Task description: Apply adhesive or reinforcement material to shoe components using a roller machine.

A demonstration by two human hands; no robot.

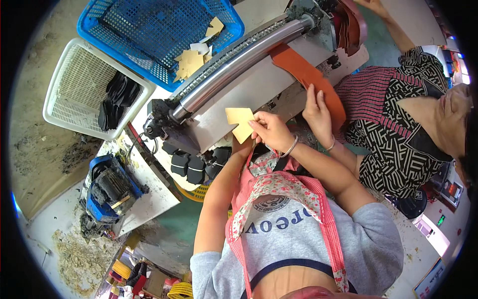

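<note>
My right hand (pixel 272 131), with a bracelet at the wrist, pinches the edge of a flat, pale yellow cut piece (pixel 242 117) with a notch in its side. The piece is held in front of the roller machine's light metal plate (pixel 216 124). Just below it is my left hand (pixel 242 147), low by the apron; its fingers are mostly hidden behind the piece. Bundled black pieces (pixel 191 168) lie close to my left forearm. Across the plate stretches the machine's shiny metal roller (pixel 239 59).
A co-worker's hand (pixel 318 112) at right rests on an orange-brown leather strip (pixel 298 67) reaching the roller. A blue basket (pixel 162 82) with yellow scraps and a white basket (pixel 64 89) with black pieces stand far left. A dusty blue-framed motor (pixel 109 187) sits at left.
</note>
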